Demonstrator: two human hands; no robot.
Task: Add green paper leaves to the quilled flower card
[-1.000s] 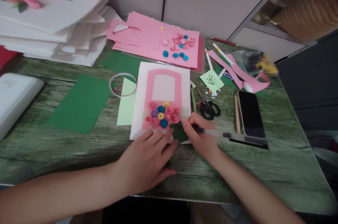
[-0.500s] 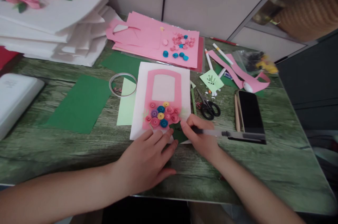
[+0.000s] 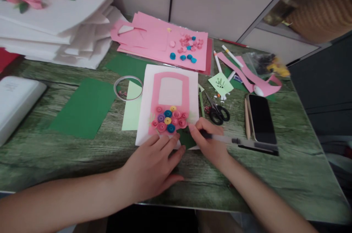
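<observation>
My right hand [image 3: 211, 141] is closed around a pen [image 3: 228, 139] with a dark grip and clear barrel. Its tip end is over a small dark green paper piece [image 3: 186, 138], which lies on the lower right of a white board [image 3: 148, 90]. With fingers stretched out flat, my left hand [image 3: 156, 167] presses on the board's lower edge and the left side of the green piece. Glued-looking on the board is a pink basket-shaped paper cutout [image 3: 185, 90]. Coiled paper flowers [image 3: 167, 120] in pink, blue, yellow and purple cover its lower half.
Black-handled scissors [image 3: 217, 112], a green pen [image 3: 201, 103] and a phone [image 3: 261, 119] lie to the right. Behind are pink sheets [image 3: 154, 39] with small paper coils. Green paper [image 3: 85, 108], a tape ring [image 3: 128, 88] and a white foam stack [image 3: 82, 39] are left.
The pen's rear end has dipped slightly downward in my right hand. My left hand keeps its place on the board.
</observation>
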